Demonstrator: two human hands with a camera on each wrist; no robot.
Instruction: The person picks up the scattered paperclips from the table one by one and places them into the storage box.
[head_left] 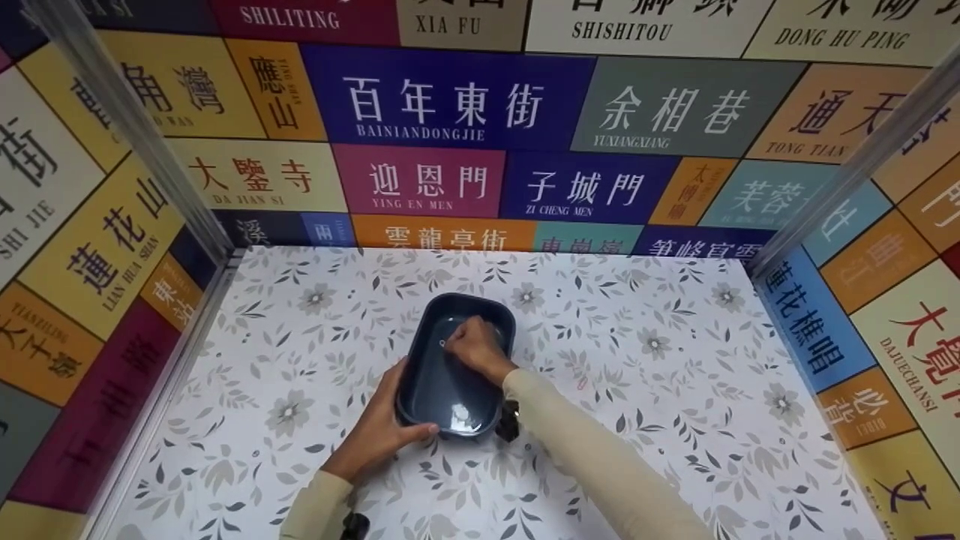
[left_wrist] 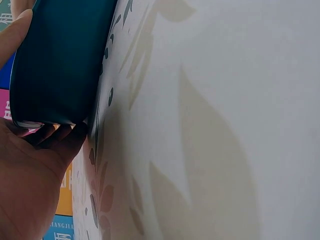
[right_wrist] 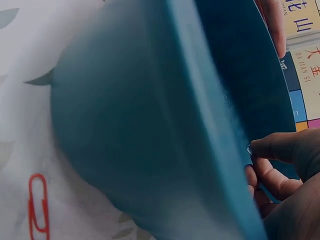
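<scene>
A dark blue rectangular dish (head_left: 439,382) with rounded corners and raised walls is at the middle of the table. My left hand (head_left: 382,420) grips its near left corner, the thumb over the near rim. In the left wrist view, that hand's fingers (left_wrist: 62,140) curl along the dish's wall and lower edge. My right hand (head_left: 478,346) reaches over the right rim into the dish. Between its thumb and forefinger it pinches a white paper clip (right_wrist: 249,149), of which only a small rounded end shows; the rest is hidden by the fingers.
A red paper clip (right_wrist: 38,207) lies on the table outside the dish, to its right. The tabletop (head_left: 300,352) has a grey floral pattern. Upright panels (head_left: 420,180) with printed characters enclose the back and both sides, with posts (head_left: 142,135) at the corners.
</scene>
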